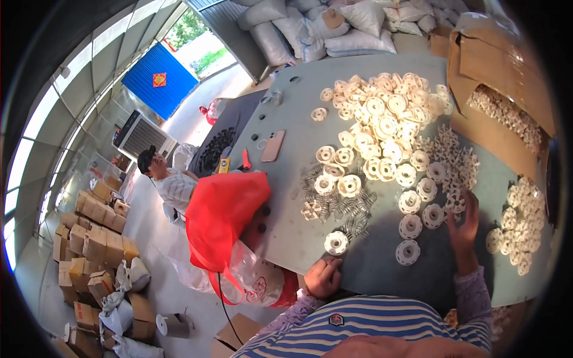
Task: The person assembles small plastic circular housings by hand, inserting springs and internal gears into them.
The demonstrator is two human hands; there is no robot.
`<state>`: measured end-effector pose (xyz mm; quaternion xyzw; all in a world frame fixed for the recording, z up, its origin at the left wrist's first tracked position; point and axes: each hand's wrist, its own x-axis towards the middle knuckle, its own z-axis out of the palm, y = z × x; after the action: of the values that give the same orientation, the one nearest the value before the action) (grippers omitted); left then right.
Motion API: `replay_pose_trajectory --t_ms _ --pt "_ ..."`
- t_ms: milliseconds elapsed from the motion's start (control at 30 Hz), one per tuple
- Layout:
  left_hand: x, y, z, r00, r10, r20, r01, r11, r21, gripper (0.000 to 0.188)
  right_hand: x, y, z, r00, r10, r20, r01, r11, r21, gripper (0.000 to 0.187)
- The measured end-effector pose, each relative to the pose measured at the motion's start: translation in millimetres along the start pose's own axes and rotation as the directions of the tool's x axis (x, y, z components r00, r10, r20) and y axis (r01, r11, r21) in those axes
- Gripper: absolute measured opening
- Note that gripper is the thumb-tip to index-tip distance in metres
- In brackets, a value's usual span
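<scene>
My left hand (322,278) rests at the near table edge with its fingers curled in. Whatever it may hold is hidden. Just beyond it lies a round cream plastic wheel-like part (336,243), beside a heap of dark metal springs (349,206). My right hand (464,230) reaches over the table, thumb and fingers apart, at the near end of a pile of small cross-shaped plastic pieces (456,164). One cross-shaped piece (455,201) lies by its fingertips. Several round wheel parts (410,227) form short rows left of this hand. A big mound of them (388,113) covers the far table.
Right of my hand is another cluster of cream parts (518,224); an open cardboard box (498,65) stands beyond. A red bag (224,209), pink phone (273,146) and red-handled tool (246,159) are leftward. Another person (173,182) sits past the bag. White sacks (358,42) fill the back.
</scene>
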<state>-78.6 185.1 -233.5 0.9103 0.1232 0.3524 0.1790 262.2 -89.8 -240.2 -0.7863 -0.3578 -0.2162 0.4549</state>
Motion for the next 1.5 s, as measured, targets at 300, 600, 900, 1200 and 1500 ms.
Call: replay_pose_trajectory --t_ms 300,600,900,1200,1500 --pt "-7.1 -10.7 2.6 1.000 -0.006 -0.029 0.004 0.998 -0.059 0.031 -18.2 1.1 -0.4 0.991 0.134 -0.007 -0.121 0.919 0.375 0.070" --pt "-7.5 -10.5 1.2 0.999 0.022 -0.028 -0.025 0.995 -0.099 0.036 -64.8 -94.5 -8.2 0.867 0.160 0.473 -0.485 0.495 0.721 0.060" --pt "-2.8 -9.2 -0.4 0.999 0.030 -0.012 -0.031 0.997 -0.064 0.035 -50.7 -80.1 -0.4 0.747 0.327 0.579 -0.665 0.356 0.657 0.058" --pt "-1.8 -6.0 0.2 1.000 0.021 -0.007 -0.021 0.998 -0.061 0.029 -57.2 -76.8 -1.4 0.747 0.291 0.597 -0.664 0.361 0.655 0.063" --pt "2.5 -2.4 3.6 1.000 0.013 -0.022 -0.014 0.998 -0.058 0.029 -60.9 -77.8 -10.9 0.709 0.304 0.636 -0.688 0.497 0.529 0.065"
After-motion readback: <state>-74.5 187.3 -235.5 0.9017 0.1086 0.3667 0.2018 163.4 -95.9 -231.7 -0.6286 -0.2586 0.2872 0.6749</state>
